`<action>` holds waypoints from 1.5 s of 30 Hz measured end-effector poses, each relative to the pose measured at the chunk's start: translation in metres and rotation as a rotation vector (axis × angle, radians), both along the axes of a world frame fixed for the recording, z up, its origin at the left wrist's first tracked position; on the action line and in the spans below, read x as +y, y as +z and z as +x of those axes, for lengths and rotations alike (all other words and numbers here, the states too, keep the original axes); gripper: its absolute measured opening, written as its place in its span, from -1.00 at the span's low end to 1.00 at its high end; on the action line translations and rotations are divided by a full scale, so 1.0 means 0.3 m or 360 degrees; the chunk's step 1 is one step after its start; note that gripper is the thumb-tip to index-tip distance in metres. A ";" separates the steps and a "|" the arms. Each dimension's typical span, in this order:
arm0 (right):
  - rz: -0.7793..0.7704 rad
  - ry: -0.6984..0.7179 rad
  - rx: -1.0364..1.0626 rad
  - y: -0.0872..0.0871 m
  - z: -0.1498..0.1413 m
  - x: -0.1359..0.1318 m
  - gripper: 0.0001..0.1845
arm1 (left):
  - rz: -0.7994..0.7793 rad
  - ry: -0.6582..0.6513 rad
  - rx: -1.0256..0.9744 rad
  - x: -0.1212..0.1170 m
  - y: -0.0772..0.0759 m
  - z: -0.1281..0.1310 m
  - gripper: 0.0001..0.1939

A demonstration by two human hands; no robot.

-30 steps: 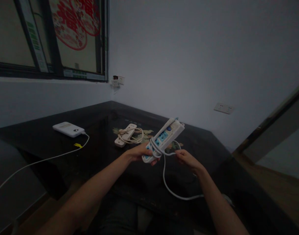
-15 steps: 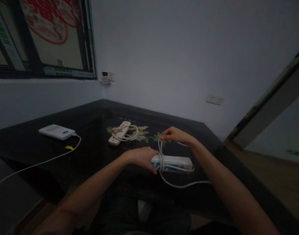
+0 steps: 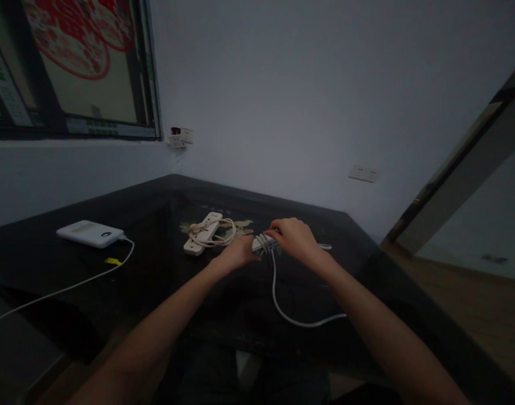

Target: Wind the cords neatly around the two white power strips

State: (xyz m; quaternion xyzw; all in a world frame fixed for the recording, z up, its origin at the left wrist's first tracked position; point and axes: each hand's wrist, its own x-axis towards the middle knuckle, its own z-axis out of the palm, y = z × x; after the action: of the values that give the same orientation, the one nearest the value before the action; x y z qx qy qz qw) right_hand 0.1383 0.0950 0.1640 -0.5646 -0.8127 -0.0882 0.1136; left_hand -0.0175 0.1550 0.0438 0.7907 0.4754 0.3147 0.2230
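While the left hand [image 3: 238, 253] grips one end of a white power strip [image 3: 256, 244], the right hand [image 3: 297, 236] closes in at its cord [image 3: 276, 292].
I judge the step in hand to be winding: several turns of the cord circle the strip between both hands, above the near middle of the dark desk [image 3: 223, 306], and a loose length trails toward the right forearm. The right fingers are curled narrow at the turns, though I can't tell from here whether they pinch cord or strip. To me, the next move calls for a steady left grip and the slack drawn snugly around.
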 end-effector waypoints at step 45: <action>-0.0075 0.0377 0.0972 -0.282 0.136 -0.011 -0.76 | -0.0563 -0.0394 -0.0967 -0.006 -0.049 0.038 -0.51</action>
State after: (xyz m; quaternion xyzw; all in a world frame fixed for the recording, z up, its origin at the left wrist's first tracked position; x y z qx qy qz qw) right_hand 0.1791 0.0918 0.0796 -0.4690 -0.8029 0.1180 0.3486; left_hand -0.0060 0.1531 0.0290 0.6619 0.3354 0.4188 0.5235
